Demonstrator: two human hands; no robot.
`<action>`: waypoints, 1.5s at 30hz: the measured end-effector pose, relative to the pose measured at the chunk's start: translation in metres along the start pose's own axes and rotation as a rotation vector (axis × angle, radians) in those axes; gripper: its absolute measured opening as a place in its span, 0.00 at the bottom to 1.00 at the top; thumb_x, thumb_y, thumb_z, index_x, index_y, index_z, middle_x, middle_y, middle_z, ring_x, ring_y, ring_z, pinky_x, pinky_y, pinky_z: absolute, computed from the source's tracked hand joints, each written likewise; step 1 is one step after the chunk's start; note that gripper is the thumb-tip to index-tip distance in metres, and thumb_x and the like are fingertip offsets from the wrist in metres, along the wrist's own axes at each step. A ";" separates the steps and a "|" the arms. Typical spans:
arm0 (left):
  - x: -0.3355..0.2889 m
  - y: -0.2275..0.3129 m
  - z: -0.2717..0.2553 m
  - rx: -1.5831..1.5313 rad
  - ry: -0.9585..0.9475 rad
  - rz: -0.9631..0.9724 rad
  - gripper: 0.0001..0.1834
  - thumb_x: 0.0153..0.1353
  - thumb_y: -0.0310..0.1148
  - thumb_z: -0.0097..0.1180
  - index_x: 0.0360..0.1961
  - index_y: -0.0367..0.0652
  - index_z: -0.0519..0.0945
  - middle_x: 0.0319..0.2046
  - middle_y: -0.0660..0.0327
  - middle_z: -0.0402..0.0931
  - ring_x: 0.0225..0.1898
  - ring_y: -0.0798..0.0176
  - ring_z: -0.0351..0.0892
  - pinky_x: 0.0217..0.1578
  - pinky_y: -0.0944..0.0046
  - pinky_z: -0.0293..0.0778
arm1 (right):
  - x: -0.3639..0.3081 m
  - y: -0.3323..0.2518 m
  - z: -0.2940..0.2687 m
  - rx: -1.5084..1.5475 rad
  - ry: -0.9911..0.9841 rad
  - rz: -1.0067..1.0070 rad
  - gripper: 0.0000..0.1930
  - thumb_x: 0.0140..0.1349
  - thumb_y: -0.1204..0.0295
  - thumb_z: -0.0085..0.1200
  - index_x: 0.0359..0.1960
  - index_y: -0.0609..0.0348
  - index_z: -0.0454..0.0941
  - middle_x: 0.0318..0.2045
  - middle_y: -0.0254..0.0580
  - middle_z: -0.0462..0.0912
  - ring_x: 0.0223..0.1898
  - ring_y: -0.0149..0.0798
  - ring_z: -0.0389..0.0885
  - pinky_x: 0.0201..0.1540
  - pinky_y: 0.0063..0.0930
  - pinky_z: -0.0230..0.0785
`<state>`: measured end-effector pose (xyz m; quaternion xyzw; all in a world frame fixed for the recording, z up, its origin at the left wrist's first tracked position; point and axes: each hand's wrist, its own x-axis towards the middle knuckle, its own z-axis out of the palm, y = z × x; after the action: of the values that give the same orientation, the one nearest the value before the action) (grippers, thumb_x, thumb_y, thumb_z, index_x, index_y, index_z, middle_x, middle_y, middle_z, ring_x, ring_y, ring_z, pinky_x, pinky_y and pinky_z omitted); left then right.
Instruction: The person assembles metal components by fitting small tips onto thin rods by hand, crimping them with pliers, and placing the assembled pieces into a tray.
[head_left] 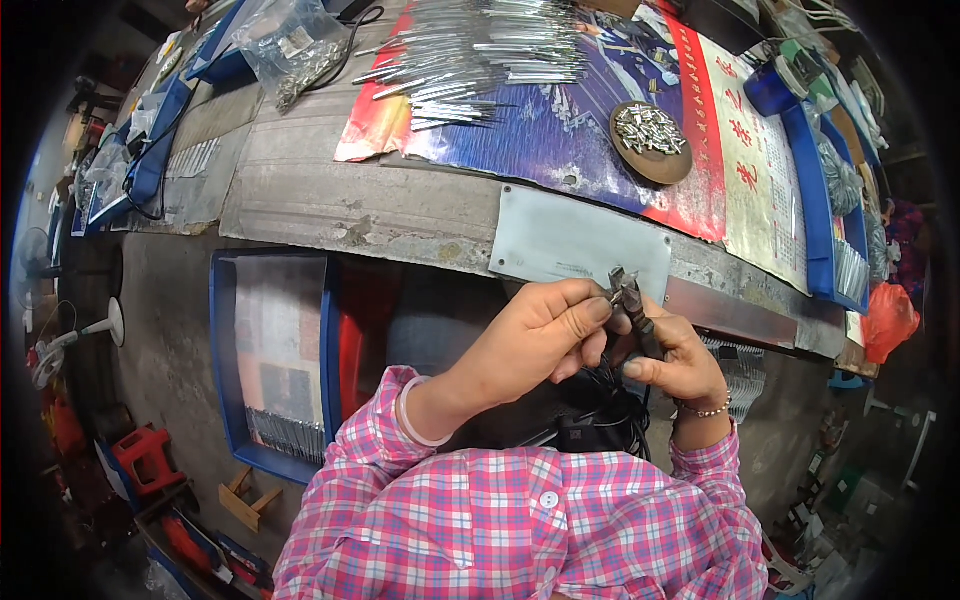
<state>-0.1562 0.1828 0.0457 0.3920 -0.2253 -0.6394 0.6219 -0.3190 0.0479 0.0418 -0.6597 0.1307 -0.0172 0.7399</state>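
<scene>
My right hand (685, 362) is closed around a dark hand tool (641, 318), which looks like pliers, its metal head pointing up and away from me. Close beside that head, my left hand (560, 325) pinches thumb against fingers; whatever lies between them is too small to make out. Both hands are in front of the workbench's near edge, just before a pale metal plate (575, 238) fixed there. Beyond it, a round brown dish (628, 160) holds many small silvery pieces (650, 128). Long thin metal rods (530, 45) lie in piles at the back of the bench.
A printed poster (490, 150) covers part of the grey bench (300, 190). Blue trays stand at its right end (822, 235) and left end (150, 160). A plastic bag (285, 45) lies at the far left. Below, another blue tray (220, 360) holds rods.
</scene>
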 end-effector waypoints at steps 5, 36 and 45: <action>0.002 0.005 -0.005 -0.162 -0.054 -0.126 0.16 0.67 0.38 0.42 0.38 0.34 0.74 0.17 0.63 0.71 0.12 0.79 0.61 0.14 0.80 0.55 | 0.001 0.006 -0.004 -0.222 0.048 -0.132 0.15 0.52 0.73 0.57 0.40 0.70 0.73 0.45 0.45 0.72 0.39 0.35 0.73 0.38 0.25 0.65; 0.000 -0.026 -0.028 -0.408 -0.244 -0.337 0.17 0.66 0.42 0.43 0.29 0.38 0.73 0.16 0.61 0.73 0.11 0.74 0.69 0.13 0.78 0.64 | -0.015 0.002 0.015 -0.455 0.134 -0.090 0.08 0.50 0.74 0.58 0.26 0.68 0.74 0.33 0.48 0.75 0.29 0.44 0.74 0.33 0.29 0.66; 0.002 -0.022 -0.024 -0.176 -0.106 -0.289 0.17 0.66 0.42 0.43 0.28 0.39 0.73 0.15 0.64 0.72 0.11 0.75 0.68 0.14 0.79 0.64 | -0.013 0.005 0.017 -0.488 0.163 -0.020 0.09 0.52 0.73 0.57 0.27 0.68 0.73 0.33 0.47 0.74 0.30 0.42 0.73 0.33 0.29 0.65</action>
<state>-0.1509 0.1884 0.0140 0.3301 -0.1421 -0.7593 0.5426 -0.3287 0.0676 0.0411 -0.8164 0.1837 -0.0458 0.5456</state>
